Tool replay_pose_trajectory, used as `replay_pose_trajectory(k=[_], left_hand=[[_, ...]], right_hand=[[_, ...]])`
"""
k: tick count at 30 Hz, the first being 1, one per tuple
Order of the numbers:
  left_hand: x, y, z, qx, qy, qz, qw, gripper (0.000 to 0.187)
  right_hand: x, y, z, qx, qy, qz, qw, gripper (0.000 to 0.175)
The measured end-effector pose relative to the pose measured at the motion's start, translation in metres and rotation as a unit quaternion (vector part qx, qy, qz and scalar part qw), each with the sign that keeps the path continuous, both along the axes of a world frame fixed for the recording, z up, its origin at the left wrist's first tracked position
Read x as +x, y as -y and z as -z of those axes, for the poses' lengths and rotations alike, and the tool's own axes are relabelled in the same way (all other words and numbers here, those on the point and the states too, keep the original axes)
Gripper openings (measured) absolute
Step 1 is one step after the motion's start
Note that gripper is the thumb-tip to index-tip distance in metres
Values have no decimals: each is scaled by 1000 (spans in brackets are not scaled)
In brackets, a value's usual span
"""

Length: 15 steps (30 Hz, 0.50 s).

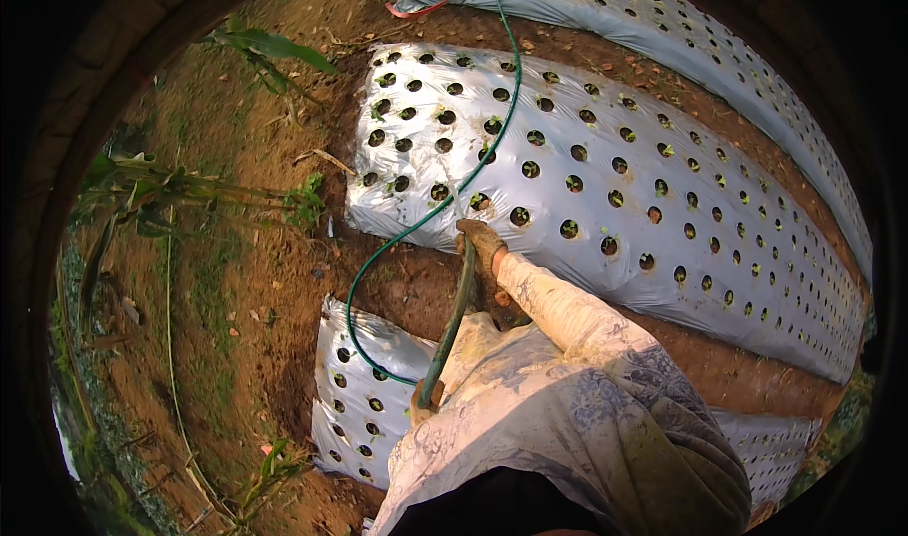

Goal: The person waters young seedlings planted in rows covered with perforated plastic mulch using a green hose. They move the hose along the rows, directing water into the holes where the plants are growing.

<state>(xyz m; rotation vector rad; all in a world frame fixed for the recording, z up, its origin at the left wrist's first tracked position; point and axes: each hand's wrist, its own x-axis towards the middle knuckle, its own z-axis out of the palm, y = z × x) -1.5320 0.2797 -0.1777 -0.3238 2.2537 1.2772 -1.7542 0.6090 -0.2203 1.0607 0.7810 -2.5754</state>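
Observation:
My right hand (pixel 482 241), in a soiled brown glove, closes around the upper end of a thick green hose or pipe (pixel 454 316) over the soil furrow. A faint streak like water runs from that end towards the near edge of a bed covered in silver plastic mulch (pixel 553 174). Small green seedlings grow in the round holes of the film. Close to my body, my left hand (pixel 425 402), also gloved and partly hidden, grips the pipe's lower end. A thinner green hose (pixel 352 291) loops from beside my left hand across the furrow and over the bed.
Another mulched bed (pixel 355 387) lies at the lower left, and a further one (pixel 638 21) at the top right. Brown soil furrows (pixel 404 273) separate them. Leafy tall plants (pixel 177 188) stand on bare ground at the left. Red ribbon or cord (pixel 425 9) lies at the top.

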Motion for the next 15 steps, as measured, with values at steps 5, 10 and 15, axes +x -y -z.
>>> replay_pose_trajectory(k=[5,10,15], left_hand=[[-8,-6,2,3,-2,16,1000,24],[-12,-3,-1,3,-3,31,1000,25],[-15,-2,-3,4,-2,44,999,25]], right_hand=[[22,2,5,-3,33,-11,999,18],[35,-1,4,-4,48,-33,998,19],[33,-20,3,39,48,29,998,18]])
